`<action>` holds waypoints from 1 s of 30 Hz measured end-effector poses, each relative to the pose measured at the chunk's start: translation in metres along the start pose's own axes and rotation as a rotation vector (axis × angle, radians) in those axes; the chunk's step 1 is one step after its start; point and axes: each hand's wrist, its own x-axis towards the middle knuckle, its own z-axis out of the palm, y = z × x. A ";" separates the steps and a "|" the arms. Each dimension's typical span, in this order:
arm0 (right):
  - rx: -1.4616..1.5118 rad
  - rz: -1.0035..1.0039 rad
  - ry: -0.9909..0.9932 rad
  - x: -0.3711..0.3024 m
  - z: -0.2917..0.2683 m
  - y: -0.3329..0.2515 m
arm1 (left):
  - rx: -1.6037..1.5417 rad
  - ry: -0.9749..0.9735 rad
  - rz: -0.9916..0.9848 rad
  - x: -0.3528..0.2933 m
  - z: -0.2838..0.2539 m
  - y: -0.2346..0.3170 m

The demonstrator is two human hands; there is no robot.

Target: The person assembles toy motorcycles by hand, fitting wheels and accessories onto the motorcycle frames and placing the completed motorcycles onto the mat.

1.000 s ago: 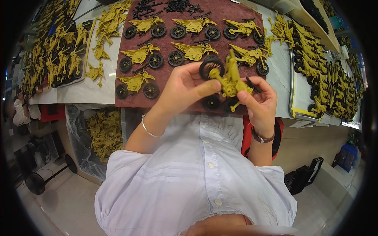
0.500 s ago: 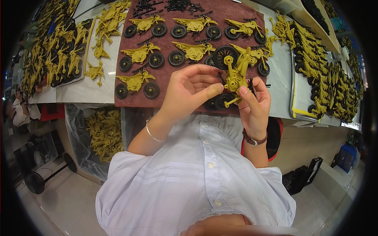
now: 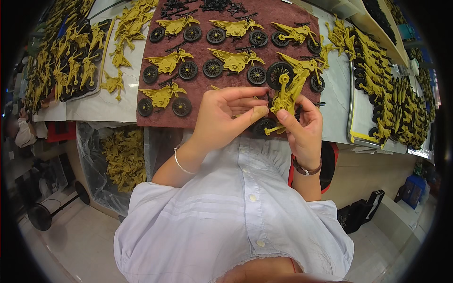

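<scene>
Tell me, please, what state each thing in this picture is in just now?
Yellow toy motorcycle: upright, held by both hands.
Left hand: closed on it.
Right hand: closed on it.
Finished motorcycles: lying flat in rows on the brown mat.
Tray of motorcycles: packed full.
Clear bag: holding loose yellow parts.

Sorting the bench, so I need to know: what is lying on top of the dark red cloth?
On the dark red cloth lie finished yellow toy motorbikes with black wheels, and loose black parts at its far edge. The hands cover its near right part.
</scene>
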 end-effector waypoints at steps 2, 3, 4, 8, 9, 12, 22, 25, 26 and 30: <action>-0.008 -0.007 0.014 0.000 0.002 0.001 | 0.085 0.017 0.079 0.000 0.000 -0.003; -0.038 -0.056 0.021 0.000 0.003 0.003 | 0.085 0.016 0.078 0.000 0.000 -0.003; -0.068 -0.106 0.028 0.000 0.004 0.004 | 0.112 0.029 0.073 0.000 0.001 -0.001; -0.099 -0.146 0.054 -0.001 0.008 0.003 | 0.093 0.058 0.084 0.000 0.003 -0.004; -0.114 -0.136 0.051 -0.002 0.009 0.002 | 0.093 0.057 0.084 0.000 0.003 -0.004; -0.154 -0.128 0.044 -0.003 0.009 -0.001 | 0.093 0.062 0.083 0.001 0.002 -0.005; -0.259 -0.145 0.052 -0.003 0.011 0.000 | 0.036 0.103 0.074 0.004 0.004 -0.005; -0.260 -0.153 0.069 -0.003 0.013 0.000 | 0.024 0.118 0.072 0.004 0.005 -0.007; -0.260 -0.153 0.069 -0.004 0.013 0.000 | 0.017 0.125 0.072 0.004 0.006 -0.007; -0.246 -0.144 0.084 -0.004 0.012 0.000 | 0.005 0.085 0.090 0.002 0.003 -0.007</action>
